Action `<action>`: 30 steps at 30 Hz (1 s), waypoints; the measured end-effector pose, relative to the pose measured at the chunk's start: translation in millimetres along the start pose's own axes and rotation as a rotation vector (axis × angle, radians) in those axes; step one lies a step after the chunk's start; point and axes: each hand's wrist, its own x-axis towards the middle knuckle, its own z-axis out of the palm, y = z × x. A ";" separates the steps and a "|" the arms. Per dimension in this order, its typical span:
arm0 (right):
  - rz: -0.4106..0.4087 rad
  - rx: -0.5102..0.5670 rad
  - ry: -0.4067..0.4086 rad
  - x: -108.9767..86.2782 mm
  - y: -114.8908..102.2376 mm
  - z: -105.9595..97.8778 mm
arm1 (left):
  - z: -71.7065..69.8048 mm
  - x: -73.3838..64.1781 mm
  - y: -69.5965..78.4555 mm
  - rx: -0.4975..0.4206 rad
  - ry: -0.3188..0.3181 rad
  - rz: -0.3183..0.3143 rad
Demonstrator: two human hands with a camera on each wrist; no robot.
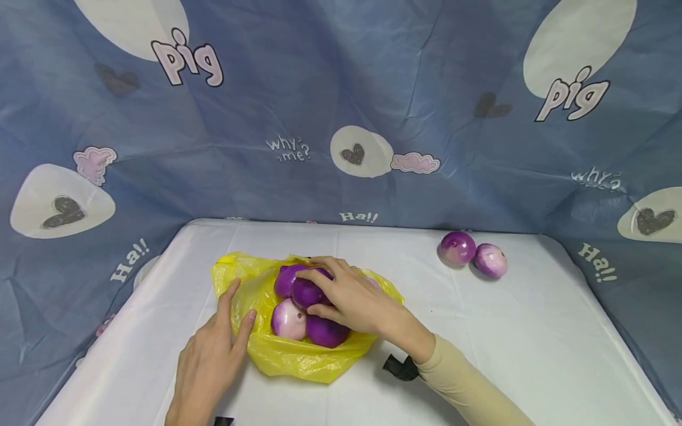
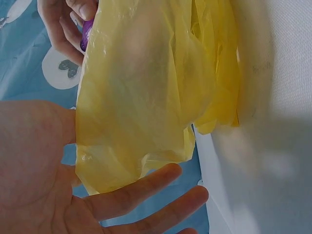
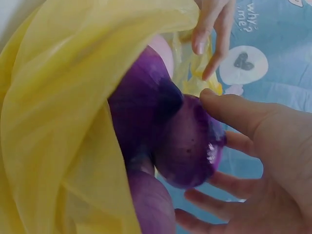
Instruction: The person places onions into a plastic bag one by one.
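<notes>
A yellow plastic bag (image 1: 293, 362) lies with its mouth open toward me, several purple onions inside. My right hand (image 1: 351, 299) reaches over them and grips a dark purple onion (image 3: 187, 146), thumb on one side and fingers round the other. Beneath it a pale onion (image 1: 289, 320) and a dark onion (image 1: 327, 331) show near the bag's front rim. At the bag's left edge is my left hand (image 1: 210, 352), its thumb and fingers spread; the left wrist view shows the fingers extended beside the thin plastic. Folds of the bag hide some of the contents.
Two more onions sit side by side at the back right of the white table: a purple onion (image 1: 457, 248) and a paler onion (image 1: 491, 261). A blue printed cloth (image 1: 256, 106) hangs behind the table. A black strap piece (image 1: 401, 368) shows by my right wrist.
</notes>
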 end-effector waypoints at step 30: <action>0.209 0.009 0.081 -55.1 67.4 -42.5 | -1.6 -0.5 0.4 0.001 0.005 0.006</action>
